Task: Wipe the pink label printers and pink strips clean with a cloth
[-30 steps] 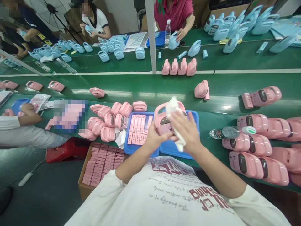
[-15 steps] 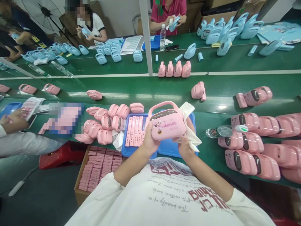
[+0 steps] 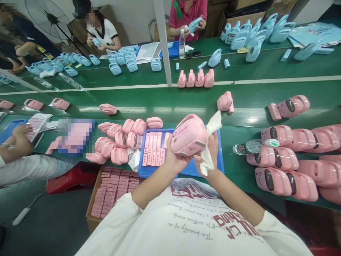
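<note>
A pink portable speaker [image 3: 189, 135] with a carry handle and a printed cartoon is held up before my chest, turned so its side and underside show. My left hand [image 3: 176, 159] is closed around its left and lower side. In my right hand [image 3: 212, 151] is a crumpled white cloth [image 3: 214, 122], at the speaker's right end; some right fingers are hidden behind the cloth. Beneath my hands lie a blue tray [image 3: 141, 171] with a row of slim pink blocks [image 3: 153, 147] and a second blue tray [image 3: 220, 156].
Several pink speakers [image 3: 119, 138] cluster left of the trays; more [image 3: 303, 169] stand right, with a plastic bottle [image 3: 252, 147] lying across them. A carton [image 3: 92, 217] of pink blocks sits below left. Across the green belt [image 3: 149, 101], people handle blue speakers. A co-worker's arm [image 3: 18, 149] is at left.
The speaker has turned in my hands, from its printed front facing me to its side and underside showing. My right hand and the cloth have shifted slightly left.
</note>
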Demonstrator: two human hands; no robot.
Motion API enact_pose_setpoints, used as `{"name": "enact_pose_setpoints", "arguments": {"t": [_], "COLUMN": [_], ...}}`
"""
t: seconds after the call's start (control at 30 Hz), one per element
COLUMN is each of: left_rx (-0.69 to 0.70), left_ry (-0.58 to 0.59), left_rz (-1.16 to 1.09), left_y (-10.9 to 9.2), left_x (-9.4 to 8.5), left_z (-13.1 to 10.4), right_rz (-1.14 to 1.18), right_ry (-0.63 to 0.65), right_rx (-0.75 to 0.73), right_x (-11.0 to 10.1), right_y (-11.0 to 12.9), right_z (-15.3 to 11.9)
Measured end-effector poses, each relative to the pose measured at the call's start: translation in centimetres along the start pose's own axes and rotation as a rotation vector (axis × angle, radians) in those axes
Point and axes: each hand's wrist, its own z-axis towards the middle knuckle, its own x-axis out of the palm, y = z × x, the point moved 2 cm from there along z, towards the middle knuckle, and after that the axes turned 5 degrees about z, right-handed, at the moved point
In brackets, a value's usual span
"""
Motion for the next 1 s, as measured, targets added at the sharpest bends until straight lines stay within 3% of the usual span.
{"name": "enact_pose_setpoints", "arguments": {"t": [0.1, 0.17, 0.27, 0.3, 0.37, 0.5, 0.57, 0.7, 0.8, 0.9, 1.0], "left_rx": [-0.035, -0.007, 0.069, 0.101, 0.191, 0.480, 0.607, 0.691, 0.750, 0.744, 0.673], "left_ry": [-0.014, -0.050, -0.082, -0.080, -0.056, -0.058, -0.053, 0.000, -0.078, -0.117, -0.087], "left_rz": [0.051, 0.073, 0.116, 0.134, 0.193, 0.518, 0.722, 1.086, 1.267, 1.196, 0.950], "left_y": [0.2, 0.3, 0.4, 0.4, 0.4, -0.1, -0.6, -1.5, -2.1, -2.0, -1.0], "left_x": [0.0, -0.1, -0.2, -0.3, -0.5, -1.2, -1.6, -1.7, -1.6, -1.7, -2.0], "left_z": [0.4, 0.7, 0.9, 1.0, 1.0, 1.0, 0.9, 0.7, 0.7, 1.1, 1.8], "right_rz": [-0.191, -0.249, -0.262, -0.238, -0.074, 0.583, 0.802, 1.038, 1.146, 1.200, 1.198], "right_ry": [-0.060, 0.004, 0.003, -0.032, -0.124, -0.221, -0.274, -0.206, -0.049, 0.025, -0.043], "right_rx": [-0.240, -0.352, -0.395, -0.342, -0.102, 0.558, 0.752, 0.987, 1.141, 1.198, 1.285], "right_x": [0.8, 1.4, 1.3, 1.0, 0.1, -0.5, -0.2, 0.8, 1.4, 1.8, 2.3], "right_y": [-1.3, -2.4, -3.9, -4.2, -4.6, -4.6, -4.4, -5.0, -5.4, -5.2, -4.9], "right_z": [-1.7, -2.8, -3.2, -2.8, -1.5, 1.3, 2.0, 2.0, 1.5, 1.1, 0.9]}}
